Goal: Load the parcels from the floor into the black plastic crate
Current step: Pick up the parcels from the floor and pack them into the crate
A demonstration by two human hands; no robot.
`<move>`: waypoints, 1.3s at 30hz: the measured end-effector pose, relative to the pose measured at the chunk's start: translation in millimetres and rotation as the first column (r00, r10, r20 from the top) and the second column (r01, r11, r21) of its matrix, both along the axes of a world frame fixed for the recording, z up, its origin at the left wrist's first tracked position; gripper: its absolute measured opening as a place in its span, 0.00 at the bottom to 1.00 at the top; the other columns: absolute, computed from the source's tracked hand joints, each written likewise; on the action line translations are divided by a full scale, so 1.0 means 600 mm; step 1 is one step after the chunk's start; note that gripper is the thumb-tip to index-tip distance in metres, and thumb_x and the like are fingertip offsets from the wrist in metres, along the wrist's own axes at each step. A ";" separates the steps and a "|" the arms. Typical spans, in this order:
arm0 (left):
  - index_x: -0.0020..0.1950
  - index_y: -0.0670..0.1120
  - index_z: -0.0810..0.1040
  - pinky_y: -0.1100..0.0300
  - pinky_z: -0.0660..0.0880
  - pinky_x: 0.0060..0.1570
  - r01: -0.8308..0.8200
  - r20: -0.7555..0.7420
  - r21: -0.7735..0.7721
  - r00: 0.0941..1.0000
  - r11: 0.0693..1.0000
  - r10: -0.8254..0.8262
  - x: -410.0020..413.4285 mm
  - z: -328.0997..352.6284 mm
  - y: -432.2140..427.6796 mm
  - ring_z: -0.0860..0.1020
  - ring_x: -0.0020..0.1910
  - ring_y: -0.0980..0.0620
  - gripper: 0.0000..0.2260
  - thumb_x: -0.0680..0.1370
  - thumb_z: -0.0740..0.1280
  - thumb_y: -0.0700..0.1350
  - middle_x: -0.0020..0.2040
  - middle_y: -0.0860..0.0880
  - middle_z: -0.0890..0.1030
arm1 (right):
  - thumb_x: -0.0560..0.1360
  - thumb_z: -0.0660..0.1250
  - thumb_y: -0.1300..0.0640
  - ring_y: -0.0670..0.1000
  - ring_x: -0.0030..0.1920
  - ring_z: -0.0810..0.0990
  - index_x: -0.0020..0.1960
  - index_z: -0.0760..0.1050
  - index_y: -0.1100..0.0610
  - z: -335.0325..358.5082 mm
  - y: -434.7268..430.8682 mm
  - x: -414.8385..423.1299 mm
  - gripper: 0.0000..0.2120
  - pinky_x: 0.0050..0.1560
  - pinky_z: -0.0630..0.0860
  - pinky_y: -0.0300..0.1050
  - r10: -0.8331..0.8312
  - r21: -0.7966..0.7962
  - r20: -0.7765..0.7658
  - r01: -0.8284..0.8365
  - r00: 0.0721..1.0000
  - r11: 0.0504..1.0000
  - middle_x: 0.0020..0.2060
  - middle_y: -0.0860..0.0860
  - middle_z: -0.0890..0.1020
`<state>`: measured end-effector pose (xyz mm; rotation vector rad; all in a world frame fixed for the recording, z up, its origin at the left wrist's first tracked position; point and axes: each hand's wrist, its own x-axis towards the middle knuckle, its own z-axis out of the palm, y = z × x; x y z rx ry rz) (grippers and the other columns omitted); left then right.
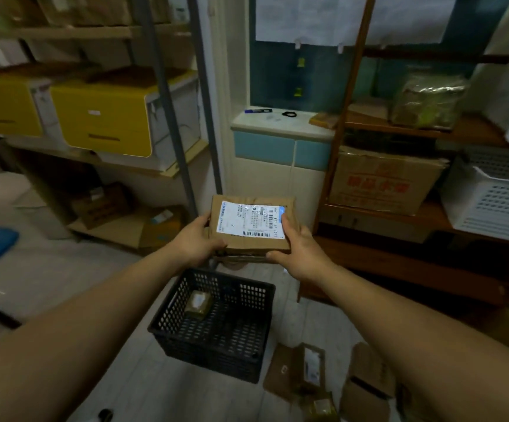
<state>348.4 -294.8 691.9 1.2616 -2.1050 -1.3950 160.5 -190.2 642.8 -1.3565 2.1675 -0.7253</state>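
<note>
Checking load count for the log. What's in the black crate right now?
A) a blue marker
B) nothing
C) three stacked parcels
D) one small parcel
D: a single small parcel lies on the floor of the crate, while the labelled parcel is held clear of the crate by the left hand and the right hand.

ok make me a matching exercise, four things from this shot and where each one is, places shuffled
1 labelled parcel
2 small parcel
3 blue pen
4 flat parcels

a on the window ledge
b inside the black crate
c on the floor right of the crate
d held between left hand and right hand

Pairs: 1-d, 2-b, 3-a, 4-c
</note>
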 end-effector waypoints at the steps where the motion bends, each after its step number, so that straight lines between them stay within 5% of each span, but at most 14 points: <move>1: 0.76 0.49 0.56 0.53 0.71 0.62 -0.003 0.004 0.006 1.000 1.000 0.003 -0.005 -0.011 -0.028 0.72 0.65 0.48 0.32 0.76 0.67 0.37 0.70 0.47 0.70 | 0.75 0.67 0.45 0.56 0.71 0.64 0.78 0.38 0.44 -0.012 -0.030 -0.005 0.45 0.70 0.63 0.49 0.008 0.012 -0.015 -0.008 1.000 1.000 0.75 0.53 0.54; 7: 0.76 0.50 0.54 0.54 0.70 0.62 -0.002 0.095 0.031 0.995 1.000 -0.001 -0.019 -0.066 -0.192 0.70 0.66 0.49 0.34 0.75 0.68 0.39 0.70 0.48 0.70 | 0.76 0.65 0.43 0.56 0.69 0.67 0.78 0.39 0.47 -0.084 -0.197 -0.011 0.43 0.69 0.65 0.48 0.048 0.079 -0.042 -0.045 0.998 0.996 0.73 0.55 0.55; 17: 0.77 0.47 0.52 0.55 0.65 0.67 0.277 0.309 0.041 0.910 0.960 -0.276 -0.028 -0.180 -0.418 0.66 0.70 0.47 0.36 0.75 0.69 0.40 0.73 0.47 0.65 | 0.78 0.62 0.42 0.57 0.71 0.62 0.78 0.36 0.49 -0.185 -0.357 0.021 0.42 0.67 0.64 0.48 -0.051 0.231 -0.069 0.066 0.996 0.971 0.75 0.58 0.53; 23: 0.70 0.52 0.66 0.60 0.71 0.62 0.368 0.162 0.181 0.904 0.912 -0.396 -0.003 -0.268 -0.525 0.74 0.63 0.54 0.25 0.75 0.69 0.45 0.63 0.55 0.75 | 0.77 0.63 0.43 0.59 0.70 0.64 0.77 0.34 0.45 -0.261 -0.426 0.094 0.43 0.70 0.64 0.53 -0.207 0.284 0.042 0.187 0.977 0.940 0.73 0.57 0.54; 26: 0.64 0.56 0.65 0.64 0.76 0.49 0.253 0.089 0.275 0.954 0.927 -0.287 0.006 -0.322 -0.555 0.76 0.51 0.58 0.21 0.77 0.66 0.39 0.51 0.59 0.75 | 0.76 0.64 0.43 0.58 0.69 0.65 0.77 0.36 0.44 -0.298 -0.454 0.122 0.43 0.67 0.64 0.48 -0.278 0.254 0.143 0.236 0.950 0.938 0.72 0.55 0.56; 29: 0.72 0.49 0.62 0.47 0.78 0.54 0.022 0.113 0.329 0.992 0.944 -0.063 0.005 -0.385 -0.570 0.74 0.60 0.45 0.26 0.76 0.67 0.39 0.64 0.47 0.74 | 0.78 0.61 0.41 0.57 0.67 0.67 0.78 0.40 0.45 -0.340 -0.481 0.136 0.38 0.60 0.65 0.44 -0.412 0.209 0.257 0.365 0.874 0.907 0.70 0.54 0.61; 34: 0.72 0.48 0.62 0.48 0.80 0.46 -0.041 0.175 0.319 0.984 0.947 -0.017 -0.004 -0.490 -0.579 0.75 0.58 0.41 0.29 0.74 0.69 0.37 0.65 0.44 0.72 | 0.74 0.69 0.46 0.57 0.64 0.72 0.78 0.45 0.46 -0.431 -0.500 0.099 0.42 0.64 0.71 0.48 -0.590 0.224 0.365 0.547 0.721 0.807 0.69 0.56 0.63; 37: 0.71 0.48 0.64 0.47 0.80 0.46 0.036 0.202 0.293 0.974 0.955 -0.099 -0.011 -0.556 -0.598 0.76 0.52 0.44 0.29 0.73 0.69 0.35 0.63 0.44 0.72 | 0.70 0.73 0.49 0.52 0.53 0.75 0.67 0.64 0.52 -0.498 -0.495 0.077 0.30 0.44 0.77 0.38 -0.579 0.289 0.354 0.503 0.734 0.815 0.62 0.55 0.67; 39: 0.71 0.48 0.64 0.48 0.80 0.47 0.102 0.221 0.268 0.961 0.958 -0.164 -0.016 -0.606 -0.615 0.76 0.52 0.45 0.29 0.73 0.69 0.34 0.63 0.44 0.73 | 0.70 0.74 0.49 0.50 0.46 0.78 0.57 0.68 0.56 -0.555 -0.498 0.070 0.22 0.35 0.76 0.38 -0.561 0.333 0.374 0.458 0.738 0.824 0.54 0.54 0.76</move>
